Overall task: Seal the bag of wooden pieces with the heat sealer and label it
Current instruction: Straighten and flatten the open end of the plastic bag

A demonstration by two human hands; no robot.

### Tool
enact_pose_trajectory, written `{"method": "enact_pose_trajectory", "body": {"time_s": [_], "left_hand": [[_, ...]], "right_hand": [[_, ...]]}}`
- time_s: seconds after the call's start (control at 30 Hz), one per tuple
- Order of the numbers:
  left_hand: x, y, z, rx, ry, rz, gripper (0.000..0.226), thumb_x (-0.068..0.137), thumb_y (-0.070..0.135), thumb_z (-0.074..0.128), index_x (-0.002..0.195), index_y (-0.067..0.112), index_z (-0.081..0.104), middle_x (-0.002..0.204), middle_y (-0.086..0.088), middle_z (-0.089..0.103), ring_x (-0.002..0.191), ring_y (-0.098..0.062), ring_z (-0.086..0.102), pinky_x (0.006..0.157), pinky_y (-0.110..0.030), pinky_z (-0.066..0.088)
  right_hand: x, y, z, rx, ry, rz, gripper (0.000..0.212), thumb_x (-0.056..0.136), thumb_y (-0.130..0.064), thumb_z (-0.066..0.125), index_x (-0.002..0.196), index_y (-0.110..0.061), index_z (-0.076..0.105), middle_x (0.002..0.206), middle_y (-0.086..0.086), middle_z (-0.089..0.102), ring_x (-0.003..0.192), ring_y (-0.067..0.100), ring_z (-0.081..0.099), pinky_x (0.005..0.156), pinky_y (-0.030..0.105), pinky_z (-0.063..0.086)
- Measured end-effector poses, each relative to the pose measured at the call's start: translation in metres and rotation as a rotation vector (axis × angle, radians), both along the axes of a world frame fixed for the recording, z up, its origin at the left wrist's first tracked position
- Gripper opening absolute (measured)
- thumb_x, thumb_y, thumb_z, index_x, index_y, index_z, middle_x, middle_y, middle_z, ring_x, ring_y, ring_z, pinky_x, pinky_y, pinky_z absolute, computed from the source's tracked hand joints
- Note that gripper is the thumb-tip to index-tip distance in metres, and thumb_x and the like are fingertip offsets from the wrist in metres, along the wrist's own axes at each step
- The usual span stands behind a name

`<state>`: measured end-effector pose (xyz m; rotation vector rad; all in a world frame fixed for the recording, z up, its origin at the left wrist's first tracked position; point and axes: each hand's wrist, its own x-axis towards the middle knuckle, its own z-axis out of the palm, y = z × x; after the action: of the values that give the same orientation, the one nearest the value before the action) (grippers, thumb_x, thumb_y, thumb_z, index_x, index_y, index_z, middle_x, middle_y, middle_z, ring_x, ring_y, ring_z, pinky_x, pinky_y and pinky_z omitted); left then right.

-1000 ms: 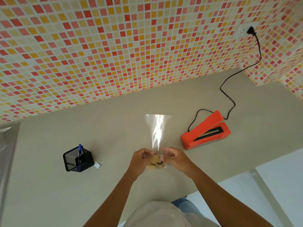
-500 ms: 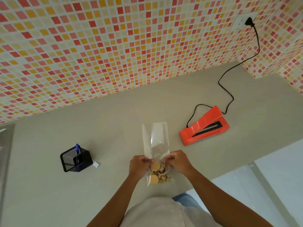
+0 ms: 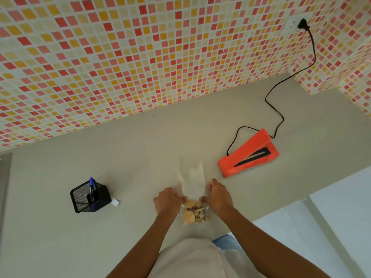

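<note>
Mosaic tiles in red, orange and cream back a plain grey table (image 3: 60,247) that carries everything. Toward its left side stands a black mesh pen holder (image 3: 90,196) with a blue pen (image 3: 92,186) upright in it and a small white label (image 3: 115,202) touching its right foot, likely kept ready for the labelling step. At the near edge, mid-table, the left hand (image 3: 167,201) and right hand (image 3: 217,197) each pinch a side of the clear bag (image 3: 191,177) just above the wooden pieces (image 3: 193,214), fingers closed on the film, seemingly to settle the contents low and flatten the empty neck. The bag's long axis runs from the near edge toward the wall, its blurred open end pointing away. Just right of it, apart, lies the orange heat sealer (image 3: 248,154), jaw raised, its cord (image 3: 281,109) plugged in at the wall.
</note>
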<state>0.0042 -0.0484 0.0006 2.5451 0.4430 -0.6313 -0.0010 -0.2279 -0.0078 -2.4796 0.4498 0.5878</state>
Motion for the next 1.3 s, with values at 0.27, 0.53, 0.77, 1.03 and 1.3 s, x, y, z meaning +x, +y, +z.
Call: {"method": "enact_pose_trajectory", "body": {"time_s": [0.27,0.53,0.77,1.03,1.3], "left_hand": [[0.006,0.003,-0.005,0.066,-0.002,-0.067,0.038,0.073,0.056,0.074,0.075,0.023,0.056,0.08,0.005,0.069,0.08,-0.019,0.064,0.076,-0.031,0.04],[0.002,0.009,-0.013,0.123,-0.15,-0.236,0.074,0.074,0.058,0.072,0.132,0.026,0.038,0.126,-0.001,0.046,0.113,-0.022,0.047,0.091,-0.035,0.042],[0.012,0.017,-0.016,0.26,-0.151,-0.478,0.079,0.08,0.067,0.058,0.148,0.037,0.028,0.161,-0.009,0.012,0.144,-0.037,0.016,0.112,-0.052,0.025],[0.018,0.02,-0.021,0.248,-0.16,-0.468,0.081,0.073,0.073,0.06,0.142,0.038,0.033,0.162,-0.008,0.01,0.145,-0.038,0.015,0.112,-0.056,0.024],[0.02,0.02,-0.018,0.253,-0.102,-0.352,0.117,0.064,0.082,0.058,0.154,0.023,0.011,0.163,-0.009,0.002,0.147,-0.033,0.009,0.116,-0.052,0.021]], "right_hand": [[0.003,0.019,0.006,0.589,-0.215,-0.026,0.009,0.086,-0.002,0.068,0.084,-0.01,0.072,0.078,-0.001,0.072,0.071,0.007,0.065,0.071,0.019,0.052],[0.007,0.019,-0.012,0.916,0.027,-0.28,0.015,0.096,0.001,0.06,0.094,-0.001,0.075,0.089,0.017,0.076,0.08,0.029,0.074,0.073,0.029,0.06],[0.031,0.018,-0.02,0.951,0.01,-0.413,0.017,0.099,-0.002,0.057,0.103,0.003,0.073,0.1,0.027,0.074,0.084,0.034,0.075,0.075,0.032,0.061],[0.069,0.019,-0.023,0.867,-0.141,-0.417,0.016,0.092,-0.002,0.065,0.101,-0.009,0.076,0.098,0.01,0.078,0.093,0.027,0.075,0.086,0.03,0.058],[0.098,0.019,0.0,1.016,-0.173,-0.374,0.021,0.099,-0.003,0.054,0.108,0.008,0.069,0.106,0.023,0.073,0.093,0.023,0.075,0.091,0.035,0.058]]}}
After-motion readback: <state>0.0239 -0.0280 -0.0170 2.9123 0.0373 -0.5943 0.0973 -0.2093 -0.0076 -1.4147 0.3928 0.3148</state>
